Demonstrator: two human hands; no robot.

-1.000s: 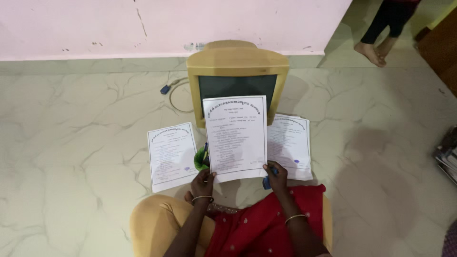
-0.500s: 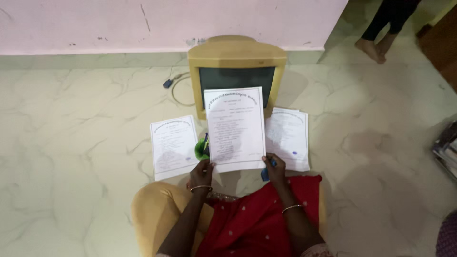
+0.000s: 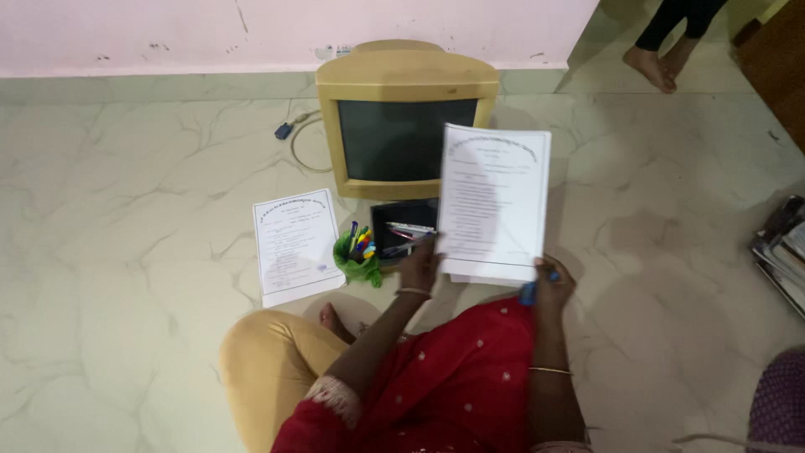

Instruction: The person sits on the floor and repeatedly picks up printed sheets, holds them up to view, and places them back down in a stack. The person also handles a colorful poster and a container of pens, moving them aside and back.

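A seated person's hands, left hand (image 3: 419, 262) and right hand (image 3: 551, 285), pinch a printed sheet (image 3: 495, 201) over a paper pile beside an old monitor (image 3: 407, 117), seemingly mid-sorting.

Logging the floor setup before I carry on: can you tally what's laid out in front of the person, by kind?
Old cream monitor: 1
Printed sheet held up: 1
Paper pile on floor: 2, counting the one under the held sheet
Green pen holder: 1
Black tray of pens: 1
Total: 6
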